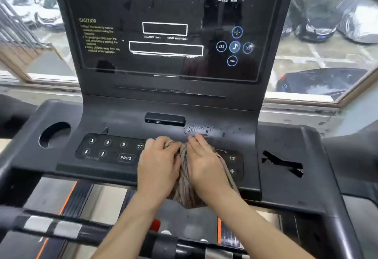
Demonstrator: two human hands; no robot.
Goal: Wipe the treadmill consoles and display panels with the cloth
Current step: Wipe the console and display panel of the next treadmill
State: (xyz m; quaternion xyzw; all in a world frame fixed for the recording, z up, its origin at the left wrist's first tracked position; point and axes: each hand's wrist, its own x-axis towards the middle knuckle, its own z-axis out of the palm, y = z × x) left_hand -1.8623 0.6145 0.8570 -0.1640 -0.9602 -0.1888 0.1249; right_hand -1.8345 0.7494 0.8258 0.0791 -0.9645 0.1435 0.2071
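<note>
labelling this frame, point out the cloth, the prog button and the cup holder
cloth (184, 194), head view, striped lower fold
prog button (125, 158), head view, middle of its label
cup holder (53, 135), head view, dark inner wall

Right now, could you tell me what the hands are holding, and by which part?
The cloth: the left hand grips its bunched top folds, while the right hand presses flat on its right side.

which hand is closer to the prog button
Left. The left hand sits just right of the PROG button, gripping the cloth; the right hand lies further right, beyond the cloth's bunched middle.
</note>
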